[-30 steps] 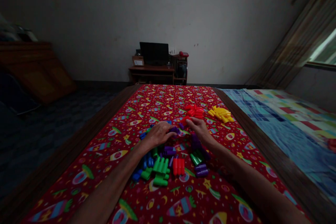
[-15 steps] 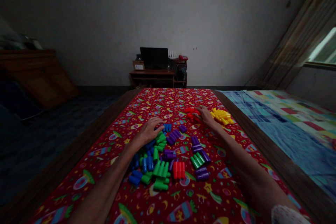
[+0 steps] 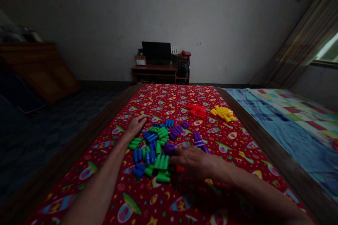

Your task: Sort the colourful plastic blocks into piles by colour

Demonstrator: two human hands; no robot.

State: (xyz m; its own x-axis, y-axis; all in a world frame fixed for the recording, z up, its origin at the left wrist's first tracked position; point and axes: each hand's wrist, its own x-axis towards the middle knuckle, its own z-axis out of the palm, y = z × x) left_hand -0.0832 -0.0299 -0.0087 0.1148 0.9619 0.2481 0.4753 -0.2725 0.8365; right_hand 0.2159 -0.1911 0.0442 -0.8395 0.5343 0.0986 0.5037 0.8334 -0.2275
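Note:
My left hand [image 3: 137, 124] hovers at the far left edge of a mixed pile, fingers stretched out and holding nothing. Beside it lie blue blocks [image 3: 151, 138] and green blocks [image 3: 135, 143], each shaped like joined tubes. My right hand [image 3: 195, 161] reaches over a red block [image 3: 180, 169] at the pile's right side, its fingers apart and partly covering that block. Purple blocks [image 3: 176, 132] lie just beyond this hand, others partly hidden by it. A larger green block [image 3: 161, 162] sits left of its fingertips.
Farther back on the red patterned cloth [image 3: 169, 95] are a red heap [image 3: 197, 111] and a yellow heap [image 3: 224, 113] of blocks. Wooden table edges [image 3: 245, 130] run along both sides. A bed [image 3: 280, 130] stands on the right, a desk with a monitor [image 3: 156, 52] ahead.
My right hand has come back from the red heap to the near red block. My left hand has moved left off the pile, uncovering blue and green blocks.

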